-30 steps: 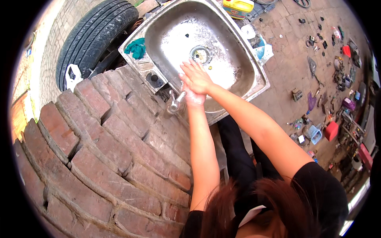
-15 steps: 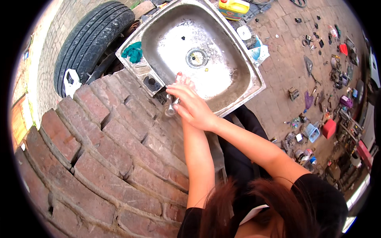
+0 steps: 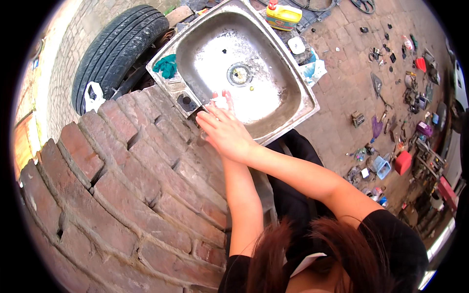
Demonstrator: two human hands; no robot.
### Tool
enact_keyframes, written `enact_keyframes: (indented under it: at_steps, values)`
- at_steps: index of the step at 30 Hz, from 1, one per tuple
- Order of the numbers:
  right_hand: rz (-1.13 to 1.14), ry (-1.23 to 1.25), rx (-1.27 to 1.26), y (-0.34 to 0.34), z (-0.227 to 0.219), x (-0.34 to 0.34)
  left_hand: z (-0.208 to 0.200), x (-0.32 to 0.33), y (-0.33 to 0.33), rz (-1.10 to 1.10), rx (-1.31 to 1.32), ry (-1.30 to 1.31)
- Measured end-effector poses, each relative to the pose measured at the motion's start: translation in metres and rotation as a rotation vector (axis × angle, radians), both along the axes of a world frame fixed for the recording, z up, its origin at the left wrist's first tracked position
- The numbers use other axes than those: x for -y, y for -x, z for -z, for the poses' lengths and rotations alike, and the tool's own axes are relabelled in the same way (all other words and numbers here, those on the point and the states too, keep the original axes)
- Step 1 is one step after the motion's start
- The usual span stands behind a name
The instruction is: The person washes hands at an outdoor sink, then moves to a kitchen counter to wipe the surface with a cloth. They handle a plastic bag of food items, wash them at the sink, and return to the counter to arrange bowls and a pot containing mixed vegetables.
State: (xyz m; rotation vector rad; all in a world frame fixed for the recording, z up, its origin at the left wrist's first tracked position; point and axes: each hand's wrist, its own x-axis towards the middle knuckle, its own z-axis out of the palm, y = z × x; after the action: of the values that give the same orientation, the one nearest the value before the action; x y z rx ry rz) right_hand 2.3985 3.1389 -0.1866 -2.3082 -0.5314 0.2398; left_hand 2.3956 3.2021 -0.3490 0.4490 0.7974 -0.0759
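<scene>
- Beside the outstretched fingertips of the left hand [image 3: 226, 99], near the basin's near-left corner: a bright white patch [image 3: 220, 102]. Cannot tell foam from water.
- Looks very light, soft and slippery; probably gives no firm edge to pinch. Seems best kept in a cupped palm or spread beneath flat fingers.
- Across the left hand, covering much of it: the right hand [image 3: 224, 134], held long and flat, fingers lying close with tips slightly apart, clamped on nothing visible. On the left, two fingertips showing apart; cannot tell about the rest.
- Under the right hand's edge, only a sliver of metal tap [image 3: 203, 136]. Likely stiff and slick when wet, best gripped around the body. Cannot tell touching from apart.
- Just beyond, a metal sink [image 3: 295, 119], probably rigid and awkward to shift, best held by the rim; teal cloth [image 3: 166, 66] on the corner.
- Farther out: brick wall [image 3: 132, 195], tyre [image 3: 117, 56], yellow container [image 3: 284, 17].
- Compared with half a second ago: tap more hidden, white patch newly bright at the left fingers. Compared with one second ago: hands farther from the drain [image 3: 239, 74].
</scene>
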Motion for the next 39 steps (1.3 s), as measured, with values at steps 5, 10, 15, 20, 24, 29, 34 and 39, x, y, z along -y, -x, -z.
enact_keyframes:
  at_steps: [5,10,15,20,24,29,34,39]
  values:
    - [0.000,0.021,-0.082,0.009,-0.008,0.021,-0.004,0.010,0.005,0.024,-0.089,-0.060]
    - [0.115,-0.096,-0.140,0.022,-0.018,0.038,-0.002,0.021,0.021,0.128,-0.256,-0.171]
    - [0.224,-0.050,-0.187,0.054,-0.033,0.134,-0.066,0.055,0.026,0.103,-0.326,-0.161]
    - [0.258,0.162,-0.153,0.098,-0.063,0.268,-0.129,0.070,0.033,0.019,-0.314,-0.320]
    - [0.372,0.276,-0.111,0.118,-0.078,0.351,-0.174,0.080,0.041,0.138,-0.172,-0.682]
    - [0.433,0.213,-0.055,0.127,-0.096,0.347,-0.196,0.070,0.109,0.191,-0.082,-1.050]
    - [0.142,-0.042,-0.019,0.178,-0.121,0.237,-0.228,0.042,0.297,0.160,-0.259,-1.519]
    - [-0.380,-0.168,-0.059,0.283,-0.151,0.138,-0.226,0.068,0.564,0.021,-0.780,-1.392]
